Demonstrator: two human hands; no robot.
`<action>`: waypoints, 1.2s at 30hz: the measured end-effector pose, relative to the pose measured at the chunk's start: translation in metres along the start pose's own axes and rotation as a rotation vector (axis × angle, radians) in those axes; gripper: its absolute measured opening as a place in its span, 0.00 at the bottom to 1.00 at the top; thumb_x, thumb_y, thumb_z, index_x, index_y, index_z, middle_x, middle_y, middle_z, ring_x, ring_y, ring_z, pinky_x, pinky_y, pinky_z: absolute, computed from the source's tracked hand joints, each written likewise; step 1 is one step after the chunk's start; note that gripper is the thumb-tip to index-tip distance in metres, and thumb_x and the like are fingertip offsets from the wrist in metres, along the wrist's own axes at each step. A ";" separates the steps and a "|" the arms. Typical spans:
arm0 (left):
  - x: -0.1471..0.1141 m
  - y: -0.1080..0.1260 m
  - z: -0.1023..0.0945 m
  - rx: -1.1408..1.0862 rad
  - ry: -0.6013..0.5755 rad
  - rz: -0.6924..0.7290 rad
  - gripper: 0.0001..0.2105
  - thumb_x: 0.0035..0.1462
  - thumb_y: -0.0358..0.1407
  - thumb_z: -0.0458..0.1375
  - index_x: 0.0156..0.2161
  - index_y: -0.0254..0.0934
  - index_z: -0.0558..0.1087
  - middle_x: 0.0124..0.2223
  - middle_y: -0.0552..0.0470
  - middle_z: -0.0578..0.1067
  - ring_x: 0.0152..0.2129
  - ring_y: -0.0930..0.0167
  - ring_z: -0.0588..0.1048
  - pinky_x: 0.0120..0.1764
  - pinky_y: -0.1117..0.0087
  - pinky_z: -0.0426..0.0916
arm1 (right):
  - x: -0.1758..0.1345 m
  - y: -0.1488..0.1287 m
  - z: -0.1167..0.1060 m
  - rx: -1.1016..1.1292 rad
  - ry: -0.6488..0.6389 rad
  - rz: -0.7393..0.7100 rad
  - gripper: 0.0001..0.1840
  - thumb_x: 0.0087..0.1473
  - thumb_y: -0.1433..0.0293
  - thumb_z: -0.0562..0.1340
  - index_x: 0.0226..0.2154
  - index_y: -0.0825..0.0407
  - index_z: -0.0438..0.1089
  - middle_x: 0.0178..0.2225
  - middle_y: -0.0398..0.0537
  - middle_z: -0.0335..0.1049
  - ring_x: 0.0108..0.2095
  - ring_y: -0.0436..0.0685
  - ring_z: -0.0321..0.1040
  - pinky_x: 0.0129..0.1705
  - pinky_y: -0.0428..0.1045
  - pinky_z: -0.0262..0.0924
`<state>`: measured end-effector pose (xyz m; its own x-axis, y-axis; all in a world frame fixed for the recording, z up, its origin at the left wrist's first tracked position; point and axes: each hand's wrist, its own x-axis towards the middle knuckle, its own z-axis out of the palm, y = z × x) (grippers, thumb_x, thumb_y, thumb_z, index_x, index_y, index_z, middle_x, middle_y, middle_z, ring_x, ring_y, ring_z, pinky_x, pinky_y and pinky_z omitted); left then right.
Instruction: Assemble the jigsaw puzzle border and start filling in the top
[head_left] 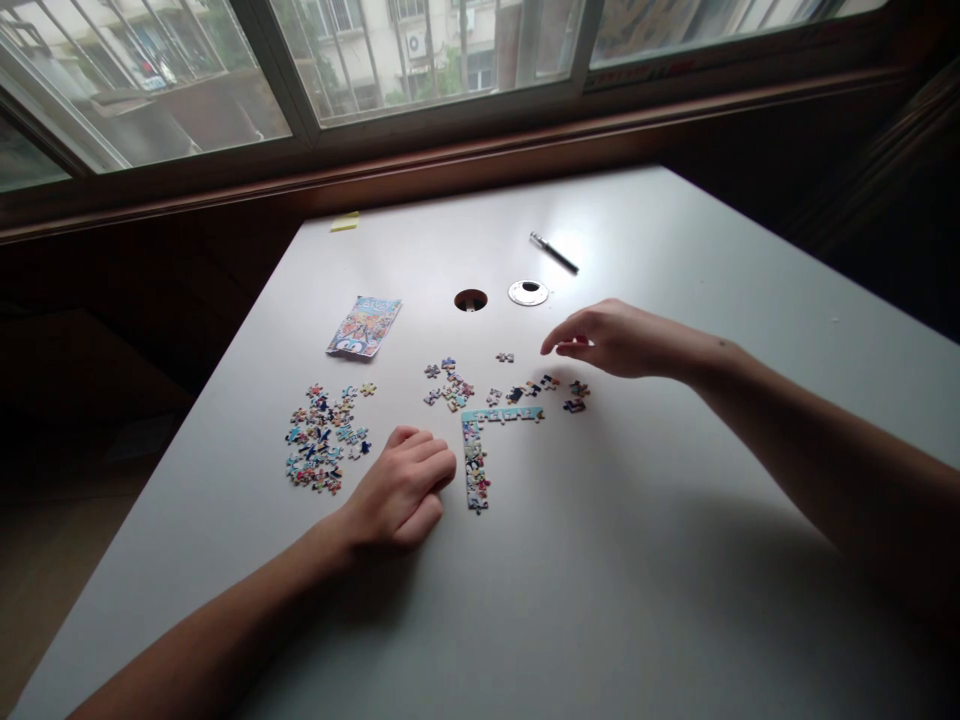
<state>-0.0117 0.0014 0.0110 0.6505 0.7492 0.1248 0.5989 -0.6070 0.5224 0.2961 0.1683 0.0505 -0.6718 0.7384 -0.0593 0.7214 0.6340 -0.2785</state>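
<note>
My left hand (409, 485) rests on the white table in a loose fist, and nothing shows in its curled fingers. Just right of it lies an L-shaped strip of joined jigsaw pieces (475, 465), with a light blue top edge. My right hand (592, 338) hovers above the table, its index finger and thumb apart and nothing between them. Below and left of its fingertips lie several loose jigsaw pieces (531, 388). A small pale piece (505, 357) lies apart, left of the fingertips. Another small cluster of pieces (454, 388) sits above the strip's corner.
A large pile of jigsaw pieces (322, 440) spreads left of my left hand. Behind it lies a colourful packet (365, 327). The table (600, 600) has a round hole (471, 301), with a silver ring cover (529, 292), a dark pen (555, 253) and a yellow slip (345, 222) farther back.
</note>
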 end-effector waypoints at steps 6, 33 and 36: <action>0.001 0.000 0.000 -0.002 0.003 0.003 0.06 0.46 0.31 0.46 0.30 0.38 0.51 0.29 0.53 0.60 0.28 0.67 0.59 0.41 0.59 0.56 | 0.000 0.001 0.001 -0.004 -0.049 0.022 0.16 0.58 0.61 0.56 0.43 0.43 0.77 0.28 0.43 0.76 0.27 0.54 0.70 0.34 0.50 0.62; 0.001 0.000 0.000 0.002 0.002 -0.003 0.06 0.46 0.31 0.46 0.30 0.38 0.51 0.29 0.52 0.61 0.28 0.66 0.59 0.41 0.58 0.57 | 0.000 0.000 -0.001 0.013 -0.021 -0.023 0.13 0.55 0.59 0.61 0.38 0.41 0.80 0.31 0.42 0.80 0.31 0.55 0.74 0.36 0.50 0.64; 0.000 -0.001 0.000 0.004 0.001 -0.001 0.06 0.46 0.31 0.46 0.30 0.39 0.51 0.29 0.52 0.61 0.28 0.66 0.59 0.41 0.59 0.57 | 0.000 0.000 -0.001 0.024 -0.024 -0.032 0.12 0.56 0.60 0.61 0.38 0.41 0.80 0.30 0.42 0.80 0.31 0.55 0.75 0.36 0.50 0.64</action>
<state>-0.0120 0.0019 0.0107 0.6498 0.7498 0.1248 0.6010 -0.6073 0.5195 0.2961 0.1687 0.0514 -0.6987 0.7117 -0.0724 0.6951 0.6515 -0.3039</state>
